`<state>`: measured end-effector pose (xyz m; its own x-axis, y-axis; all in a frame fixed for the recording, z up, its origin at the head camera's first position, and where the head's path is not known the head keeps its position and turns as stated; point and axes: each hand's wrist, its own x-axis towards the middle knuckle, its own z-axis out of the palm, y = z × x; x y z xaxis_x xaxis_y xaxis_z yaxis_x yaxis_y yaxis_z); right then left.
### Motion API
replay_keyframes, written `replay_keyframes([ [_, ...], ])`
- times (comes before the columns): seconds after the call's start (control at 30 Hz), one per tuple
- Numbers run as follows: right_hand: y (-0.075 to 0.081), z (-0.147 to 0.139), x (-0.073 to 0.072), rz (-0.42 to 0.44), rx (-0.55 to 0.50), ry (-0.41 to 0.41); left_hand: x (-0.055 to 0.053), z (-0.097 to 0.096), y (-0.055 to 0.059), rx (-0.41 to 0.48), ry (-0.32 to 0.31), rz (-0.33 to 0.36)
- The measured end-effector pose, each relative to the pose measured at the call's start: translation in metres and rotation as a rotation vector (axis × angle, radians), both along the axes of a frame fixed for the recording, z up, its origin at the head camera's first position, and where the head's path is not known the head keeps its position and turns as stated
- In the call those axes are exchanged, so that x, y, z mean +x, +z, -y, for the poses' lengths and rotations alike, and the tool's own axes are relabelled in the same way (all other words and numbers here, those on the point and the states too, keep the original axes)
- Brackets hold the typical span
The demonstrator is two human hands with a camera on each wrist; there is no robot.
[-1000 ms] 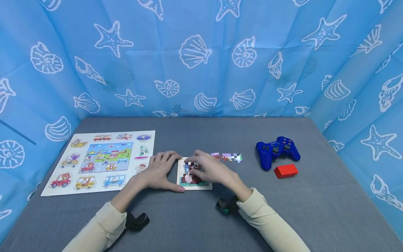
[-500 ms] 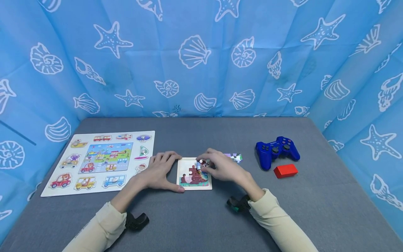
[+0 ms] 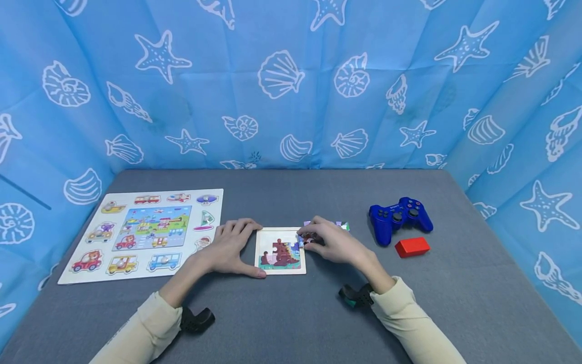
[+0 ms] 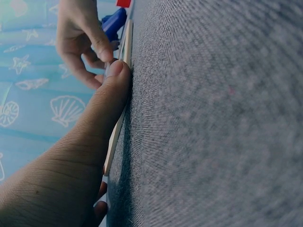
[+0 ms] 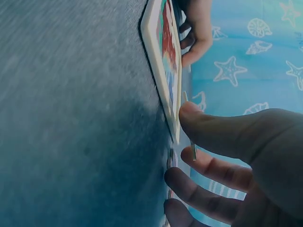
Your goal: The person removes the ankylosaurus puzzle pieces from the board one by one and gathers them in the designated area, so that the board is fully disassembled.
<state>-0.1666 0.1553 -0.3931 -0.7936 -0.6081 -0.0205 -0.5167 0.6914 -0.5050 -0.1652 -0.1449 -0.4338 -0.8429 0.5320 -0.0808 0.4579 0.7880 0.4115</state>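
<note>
A small wooden jigsaw tray (image 3: 286, 271) lies in the middle of the table, with a brown dinosaur picture partly laid in its lower part and pale backing showing above. My left hand (image 3: 231, 248) grips its left side, thumb at the near corner and fingers by the far corner. The right hand (image 3: 334, 243) pinches a puzzle piece (image 5: 193, 150) between thumb and forefinger, just off the tray's right edge. Seen from the right wrist, that piece is nearly edge-on. Several loose pieces (image 3: 343, 225) lie behind the right hand, partly covered by it.
A large peg puzzle board (image 3: 95, 273) with vehicle shapes lies at the left. To the right are a blue game controller (image 3: 400, 217) and a red block (image 3: 412, 247). A blue seashell curtain (image 3: 282, 111) hangs along the table's far edge.
The right hand has moved rightward from over the tray to its right edge, carrying the puzzle piece, so more of the dinosaur picture shows. The left hand stays put.
</note>
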Motion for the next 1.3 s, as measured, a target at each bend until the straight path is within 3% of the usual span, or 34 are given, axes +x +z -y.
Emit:
replay_keyframes([
  [0.5,-0.002,-0.012,0.000,0.072,0.027,-0.027,0.000,0.001,0.000,0.002,-0.003,0.000],
  [1.3,-0.006,-0.014,0.001,0.000,0.029,-0.074,0.000,0.001,0.001,0.001,-0.001,0.001],
])
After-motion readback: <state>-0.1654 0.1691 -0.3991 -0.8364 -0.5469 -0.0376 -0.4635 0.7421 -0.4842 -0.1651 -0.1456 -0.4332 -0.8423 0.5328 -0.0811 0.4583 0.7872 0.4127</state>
